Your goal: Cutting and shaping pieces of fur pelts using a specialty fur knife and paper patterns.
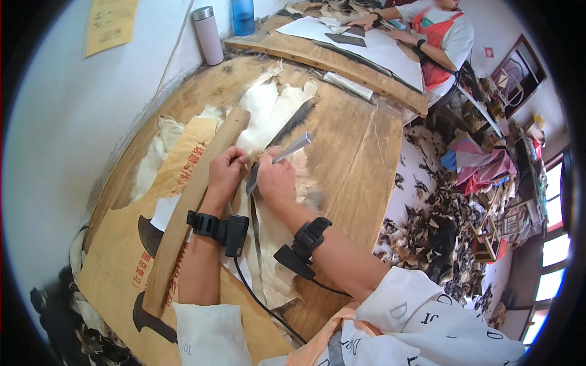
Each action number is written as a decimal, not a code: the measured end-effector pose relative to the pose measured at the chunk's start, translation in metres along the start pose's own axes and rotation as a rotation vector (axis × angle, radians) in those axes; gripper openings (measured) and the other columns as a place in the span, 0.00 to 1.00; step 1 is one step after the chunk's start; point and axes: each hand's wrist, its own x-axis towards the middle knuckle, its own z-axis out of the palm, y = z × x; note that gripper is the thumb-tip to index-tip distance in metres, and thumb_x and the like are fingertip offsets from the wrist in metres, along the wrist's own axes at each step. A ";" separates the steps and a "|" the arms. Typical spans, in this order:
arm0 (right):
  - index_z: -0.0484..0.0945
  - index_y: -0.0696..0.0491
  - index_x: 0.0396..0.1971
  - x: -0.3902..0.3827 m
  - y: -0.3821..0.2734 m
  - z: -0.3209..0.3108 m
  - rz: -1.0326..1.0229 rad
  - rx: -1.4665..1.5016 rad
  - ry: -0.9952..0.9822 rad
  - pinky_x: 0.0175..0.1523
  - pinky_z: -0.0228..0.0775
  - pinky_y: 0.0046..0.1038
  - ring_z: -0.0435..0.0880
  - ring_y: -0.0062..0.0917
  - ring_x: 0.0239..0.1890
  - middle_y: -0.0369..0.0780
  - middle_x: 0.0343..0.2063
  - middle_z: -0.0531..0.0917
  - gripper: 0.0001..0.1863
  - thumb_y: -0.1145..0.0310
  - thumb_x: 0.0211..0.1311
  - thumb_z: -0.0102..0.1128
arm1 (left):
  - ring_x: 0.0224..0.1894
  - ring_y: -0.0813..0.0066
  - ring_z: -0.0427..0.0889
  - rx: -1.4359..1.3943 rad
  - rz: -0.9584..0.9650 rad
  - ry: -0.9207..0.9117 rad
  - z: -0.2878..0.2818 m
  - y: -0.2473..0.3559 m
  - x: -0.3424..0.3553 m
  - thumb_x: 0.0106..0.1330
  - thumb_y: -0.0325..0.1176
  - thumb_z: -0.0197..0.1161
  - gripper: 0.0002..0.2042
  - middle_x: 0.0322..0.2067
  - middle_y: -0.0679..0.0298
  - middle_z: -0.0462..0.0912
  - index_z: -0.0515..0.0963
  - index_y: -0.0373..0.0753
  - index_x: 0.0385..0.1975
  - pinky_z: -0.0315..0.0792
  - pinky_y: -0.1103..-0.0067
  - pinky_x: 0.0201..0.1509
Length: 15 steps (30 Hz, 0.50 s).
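Grips one silver-handled knife (295,148) in the right hand (276,183), clamped about the handle, with the dark blade pointing down beside the left hand (227,174). Pinches the edge of one pale hide (278,265) with the left hand, with thumb against curled fingers. Has that hide beneath both hands and between the forearms, with more pale hide just beyond; cannot count the overlapping pieces. Wears two black wrist devices (237,235), one per arm.

Includes one wooden bar (198,198) just left of the left hand, and two dark curved blades (149,236) jutting from under it, nearer the body. Has brown paper (110,250) under the bar, bearing red printed characters. Includes two vessels well beyond the hands: one pink flask (208,38) with a steel lid and one blue container (243,19); cannot tell the contents of either. Shows one yellow sheet (111,24) on the wall, far left of the hands, with print too small to read. Has one co-worker (441,39) well beyond the right hand, with both hands over a white sheet (390,61). Has one wooden surface (348,146) below everything near the hands.
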 end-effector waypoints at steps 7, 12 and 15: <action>0.76 0.54 0.30 0.004 -0.009 -0.022 0.270 0.326 -0.006 0.45 0.67 0.43 0.78 0.48 0.35 0.50 0.30 0.80 0.12 0.63 0.55 0.45 | 0.24 0.86 0.70 -0.290 0.010 -0.068 -0.007 0.032 -0.001 0.61 0.25 0.55 0.04 0.24 0.71 0.76 0.77 0.34 0.29 0.66 0.87 0.29; 0.78 0.54 0.30 0.004 -0.016 -0.041 0.348 0.560 0.038 0.44 0.68 0.41 0.79 0.48 0.35 0.53 0.26 0.80 0.17 0.58 0.54 0.45 | 0.42 0.76 0.79 0.046 0.371 -0.355 0.021 0.176 -0.020 0.62 0.19 0.50 0.16 0.39 0.62 0.80 0.72 0.31 0.50 0.71 0.83 0.43; 0.78 0.55 0.29 0.004 -0.003 -0.001 0.203 0.649 0.051 0.44 0.68 0.38 0.79 0.44 0.35 0.50 0.26 0.81 0.16 0.58 0.53 0.47 | 0.49 0.74 0.77 0.044 0.412 -0.398 0.014 0.204 -0.045 0.62 0.19 0.50 0.18 0.49 0.60 0.76 0.69 0.31 0.54 0.70 0.83 0.47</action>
